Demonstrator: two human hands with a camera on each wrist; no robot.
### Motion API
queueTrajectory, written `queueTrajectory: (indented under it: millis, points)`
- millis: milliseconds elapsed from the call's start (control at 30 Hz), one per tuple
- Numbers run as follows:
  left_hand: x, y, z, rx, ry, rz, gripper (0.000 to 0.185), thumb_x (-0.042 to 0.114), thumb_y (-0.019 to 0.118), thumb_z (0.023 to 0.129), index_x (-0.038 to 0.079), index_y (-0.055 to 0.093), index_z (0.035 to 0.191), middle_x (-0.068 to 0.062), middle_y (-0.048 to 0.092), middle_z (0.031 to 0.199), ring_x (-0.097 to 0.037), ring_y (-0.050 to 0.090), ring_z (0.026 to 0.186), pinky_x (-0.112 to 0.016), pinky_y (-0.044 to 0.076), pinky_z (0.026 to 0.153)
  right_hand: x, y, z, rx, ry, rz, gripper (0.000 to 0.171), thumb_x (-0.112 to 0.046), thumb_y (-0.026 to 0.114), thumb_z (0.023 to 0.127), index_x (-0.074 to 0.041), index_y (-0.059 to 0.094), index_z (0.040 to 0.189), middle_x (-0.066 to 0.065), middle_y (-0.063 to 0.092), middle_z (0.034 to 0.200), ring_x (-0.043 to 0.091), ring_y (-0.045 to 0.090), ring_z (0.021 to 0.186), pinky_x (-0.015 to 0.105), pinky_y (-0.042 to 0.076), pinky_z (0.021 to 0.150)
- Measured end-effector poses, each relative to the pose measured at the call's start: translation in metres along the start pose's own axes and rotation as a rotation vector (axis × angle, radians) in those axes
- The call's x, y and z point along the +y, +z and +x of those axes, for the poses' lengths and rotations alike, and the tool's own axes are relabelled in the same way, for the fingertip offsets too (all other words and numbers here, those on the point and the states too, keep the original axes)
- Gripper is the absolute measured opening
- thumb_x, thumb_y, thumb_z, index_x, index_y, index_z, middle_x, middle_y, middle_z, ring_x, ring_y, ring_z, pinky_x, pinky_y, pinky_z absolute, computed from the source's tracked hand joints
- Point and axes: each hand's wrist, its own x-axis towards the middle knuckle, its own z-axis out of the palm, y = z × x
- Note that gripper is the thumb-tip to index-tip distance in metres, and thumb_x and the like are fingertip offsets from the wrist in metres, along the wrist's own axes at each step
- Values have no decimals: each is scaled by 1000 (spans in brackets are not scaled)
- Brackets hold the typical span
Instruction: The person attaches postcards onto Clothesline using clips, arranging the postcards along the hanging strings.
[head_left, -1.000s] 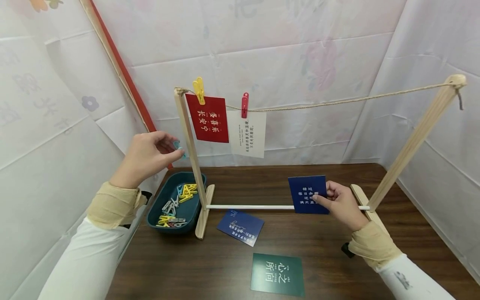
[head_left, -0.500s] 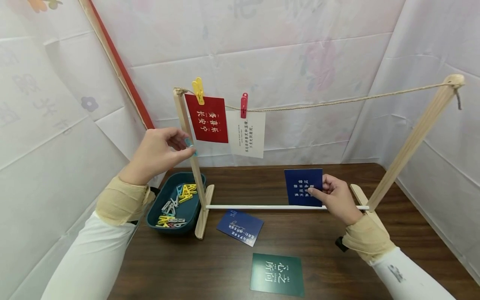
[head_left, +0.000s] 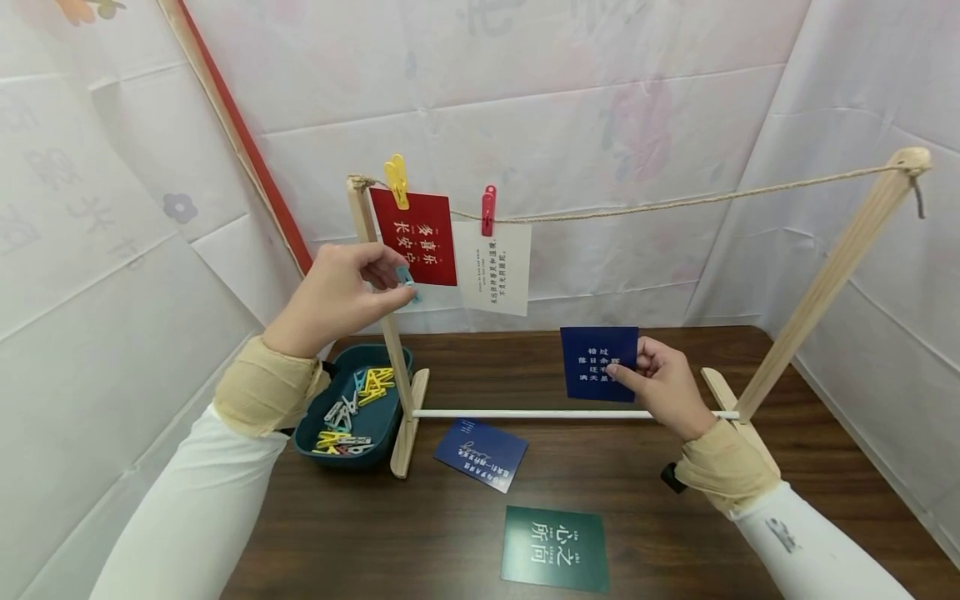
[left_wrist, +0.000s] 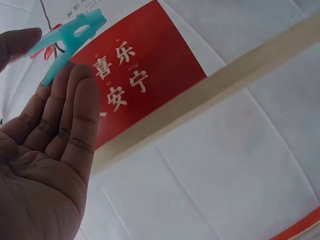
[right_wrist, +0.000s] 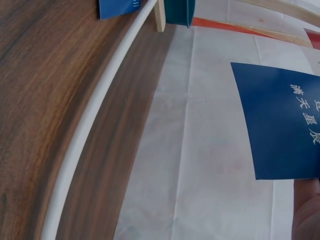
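My left hand (head_left: 348, 283) pinches a light blue clothespin (left_wrist: 70, 37) between thumb and fingertips, in front of the left post and the red card (head_left: 418, 242). In the head view my right hand (head_left: 663, 383) grips a dark blue card (head_left: 596, 354) by its right edge, thumb on the printed face, above the white crossbar. A twine line (head_left: 637, 208) runs between the two posts. From it hang the red card, under a yellow clothespin (head_left: 397, 182), and a white card (head_left: 497, 271), under a red clothespin (head_left: 489, 210).
A dark green bin (head_left: 303, 442) with several clothespins stands beside the left post. On the brown table (head_left: 660, 525) lie another blue card (head_left: 480, 454) and a green card (head_left: 555, 548). The white crossbar (head_left: 495, 414) joins the wooden feet of the posts.
My left hand has moved right with the light blue clothespin, past the left post. My right hand has lifted the dark blue card and shifted it slightly left.
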Motion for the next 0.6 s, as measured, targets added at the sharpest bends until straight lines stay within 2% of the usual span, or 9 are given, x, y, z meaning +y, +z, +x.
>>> queueTrajectory:
  millis: [67,200,267,500,600]
  points:
    - [2,1,2,-2,9,0,29,14,87,91,-2,77,114,-15,79,97,-25,71,86,-30,59,79,-2,1,1,0,-1,11,16,3,78,95,11,67,103,-10,59,65,2,46,51,20,43,46]
    - [8,3,8,-2,37,-10,29,13,87,90,-1,78,114,-14,79,97,-24,72,84,-21,57,76,-4,2,5,-1,-14,30,16,4,78,95,12,66,101,-11,63,67,1,46,52,20,41,45]
    - [11,3,10,-4,54,-10,27,13,87,91,-1,79,113,-14,80,96,-24,73,84,-20,57,75,-5,3,7,2,-30,41,15,6,78,94,12,66,101,-9,66,68,0,46,53,19,39,45]
    - [22,6,17,-32,85,-18,26,13,85,93,-2,78,114,-15,80,98,-26,75,86,-44,65,83,-9,5,13,9,-64,53,14,6,78,94,12,67,100,2,76,76,0,53,57,19,40,47]
    - [25,8,21,-43,96,-28,27,12,86,92,-2,78,113,-15,80,97,-26,74,86,-48,66,83,-12,7,15,19,-57,58,14,5,79,94,12,66,98,3,76,75,0,52,56,19,39,47]
